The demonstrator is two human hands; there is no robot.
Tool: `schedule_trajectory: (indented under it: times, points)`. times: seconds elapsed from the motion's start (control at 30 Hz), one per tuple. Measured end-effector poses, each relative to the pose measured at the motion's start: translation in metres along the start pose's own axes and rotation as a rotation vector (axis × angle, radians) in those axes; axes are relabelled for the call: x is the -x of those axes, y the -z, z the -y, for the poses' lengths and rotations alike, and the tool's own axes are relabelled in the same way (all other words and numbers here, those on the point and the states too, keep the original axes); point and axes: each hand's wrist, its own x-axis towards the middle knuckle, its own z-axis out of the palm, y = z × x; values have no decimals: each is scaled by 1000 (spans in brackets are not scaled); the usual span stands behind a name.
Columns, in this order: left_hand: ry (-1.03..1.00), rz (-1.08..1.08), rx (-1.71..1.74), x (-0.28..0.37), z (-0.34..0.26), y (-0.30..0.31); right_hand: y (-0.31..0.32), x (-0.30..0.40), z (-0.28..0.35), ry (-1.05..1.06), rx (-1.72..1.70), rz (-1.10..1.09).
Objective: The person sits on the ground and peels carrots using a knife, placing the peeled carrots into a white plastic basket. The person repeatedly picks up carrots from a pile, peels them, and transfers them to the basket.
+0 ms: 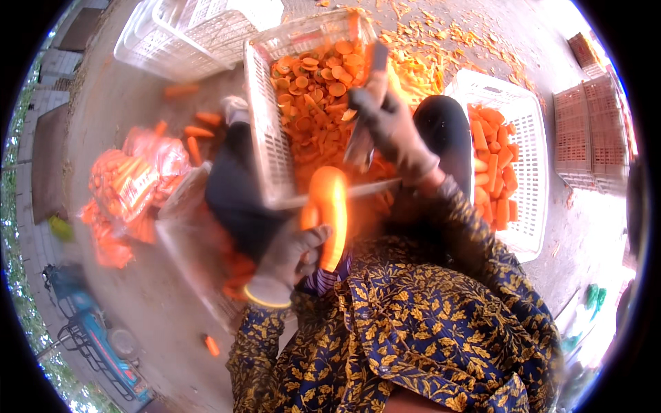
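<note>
My left hand (289,258), in a grey glove, grips a thick carrot (334,217) over the near edge of a white plastic crate (268,149). Another orange piece shows beside that carrot, too blurred to tell whether it is separate. Inside the crate lie many round carrot slices and trimmings (315,98). Above its right side, my right hand (390,124), also gloved, is closed around a knife-like tool (361,142), blurred by motion. The tool is apart from the carrot.
A white crate (532,170) at my right holds cut carrots (496,165). At my left stand another crate (181,258) and plastic bags of carrots (129,175). Peelings (454,36) litter the floor ahead. Stacked crates (591,131) and a blue vehicle (93,330) stand farther off.
</note>
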Motion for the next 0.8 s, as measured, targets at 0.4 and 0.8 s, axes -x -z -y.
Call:
schedule_trajectory:
  times: [0.4,0.8]
  points:
    - [-80,-52,234,-3,29,14,6,-10,1,70,-134,-190]
    - [-96,631,693,-20,58,3,41,-47,-45,-206,-490,-461]
